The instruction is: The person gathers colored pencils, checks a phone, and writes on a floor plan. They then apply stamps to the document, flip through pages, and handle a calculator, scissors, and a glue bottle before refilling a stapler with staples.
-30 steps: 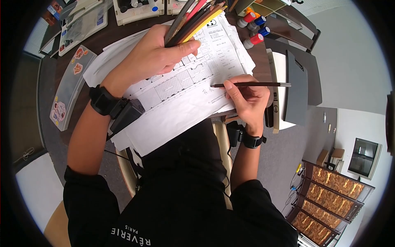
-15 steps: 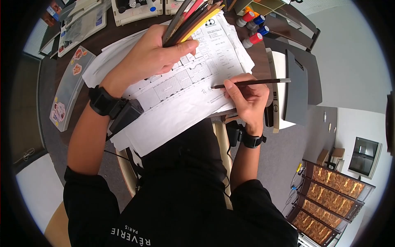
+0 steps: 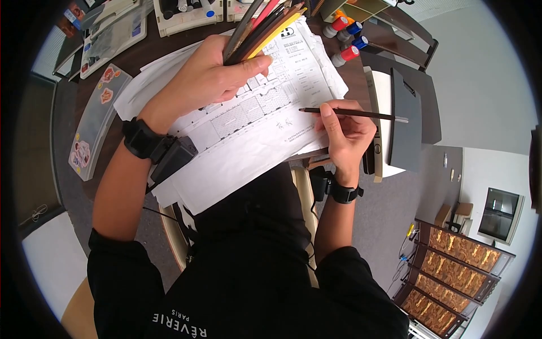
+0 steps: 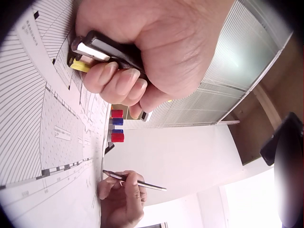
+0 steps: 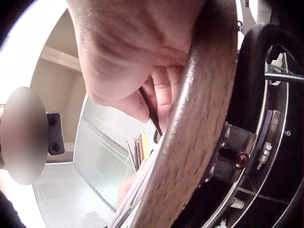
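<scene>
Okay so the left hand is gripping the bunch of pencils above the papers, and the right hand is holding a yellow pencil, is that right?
Not quite: the pencil in the right hand is dark, as the head view shows. The left hand does grip the bunch of pencils above the papers.

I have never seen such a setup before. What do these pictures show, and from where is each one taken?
There is no machine here, only a person with two bare hands. The wide picture comes from a camera on the head, looking down. The other two come from cameras worn on the left and right wrists. On the dark table lie papers with a printed plan; near them are four containers with red or blue caps. The left hand grips a bundle of pencils. The right hand holds one dark pencil, its tip over the papers; whether it touches, I cannot tell.
</scene>
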Motion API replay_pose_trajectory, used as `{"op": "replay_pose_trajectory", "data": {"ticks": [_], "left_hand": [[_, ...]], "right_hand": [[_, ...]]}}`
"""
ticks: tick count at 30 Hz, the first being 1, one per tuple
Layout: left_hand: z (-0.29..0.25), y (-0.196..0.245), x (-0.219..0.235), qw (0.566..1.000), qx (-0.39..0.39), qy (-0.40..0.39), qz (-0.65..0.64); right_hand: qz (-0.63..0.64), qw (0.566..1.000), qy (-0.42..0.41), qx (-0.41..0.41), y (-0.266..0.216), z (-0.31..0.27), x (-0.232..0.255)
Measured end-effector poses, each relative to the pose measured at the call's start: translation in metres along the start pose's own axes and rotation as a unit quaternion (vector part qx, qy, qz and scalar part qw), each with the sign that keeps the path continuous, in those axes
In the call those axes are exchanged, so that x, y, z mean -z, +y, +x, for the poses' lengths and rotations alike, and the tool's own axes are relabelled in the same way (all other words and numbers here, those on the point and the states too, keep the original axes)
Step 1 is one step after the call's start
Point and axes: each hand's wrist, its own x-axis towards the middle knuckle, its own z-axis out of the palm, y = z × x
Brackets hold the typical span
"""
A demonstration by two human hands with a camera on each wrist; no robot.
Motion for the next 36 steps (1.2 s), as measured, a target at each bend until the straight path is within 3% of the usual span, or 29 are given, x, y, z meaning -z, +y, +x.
{"op": "replay_pose_trajectory", "data": {"ticks": [4,9,15,36], "left_hand": [[0.0,0.0,0.001,1.0,-0.003,0.003,0.003],[0.001,-0.002,0.001,1.0,0.0,-0.002,-0.002],[0.0,-0.002,0.0,1.0,-0.008,0.003,0.016],[0.002,-0.006,-0.001,0.999,-0.026,-0.004,0.043]], "right_hand": [[0.014,1.0,-0.003,-0.011,-0.005,0.005,-0.002],[-0.05,0.996,-0.066,-0.027,-0.009,0.01,0.005],[0.008,0.998,-0.041,-0.039,-0.004,0.005,0.007],[-0.084,0.994,-0.061,-0.017,-0.002,0.005,0.01]]}}
